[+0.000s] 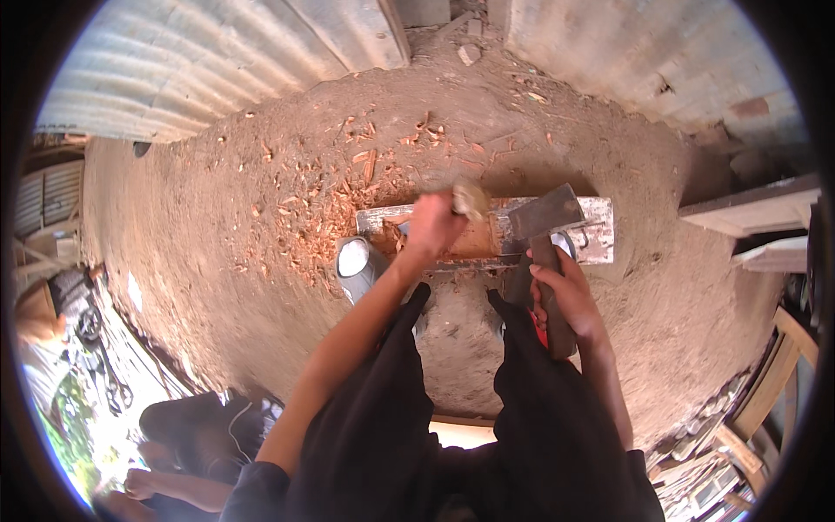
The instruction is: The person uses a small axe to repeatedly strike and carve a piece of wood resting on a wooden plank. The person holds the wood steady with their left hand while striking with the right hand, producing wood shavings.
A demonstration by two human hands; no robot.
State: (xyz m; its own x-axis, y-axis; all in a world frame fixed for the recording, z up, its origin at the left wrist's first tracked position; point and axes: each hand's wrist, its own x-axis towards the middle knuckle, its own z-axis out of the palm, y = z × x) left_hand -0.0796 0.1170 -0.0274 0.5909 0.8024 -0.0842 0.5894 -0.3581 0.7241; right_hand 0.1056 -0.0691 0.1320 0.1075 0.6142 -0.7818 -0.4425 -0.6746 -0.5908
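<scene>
My right hand (567, 294) is closed around the dark handle of a hatchet (546, 211). Its broad metal head lies over the right part of a low board (597, 228) with worn white paint. Fingers curled, my left hand (435, 228) grips a pale, roughly shaped wood piece (470, 200) above the board's middle. Motion smears this hand and the piece, so its exact form cannot be made out. Below them, the board's middle shows bare reddish-brown wood.
My shoes (355, 257) flank the board. Wood chips (323, 202) litter the dirt floor, mostly to the left. Corrugated metal sheets (217, 61) stand at the far side. Stacked timber (770, 383) lies at the right. Another person's arm (178, 489) shows at the lower left.
</scene>
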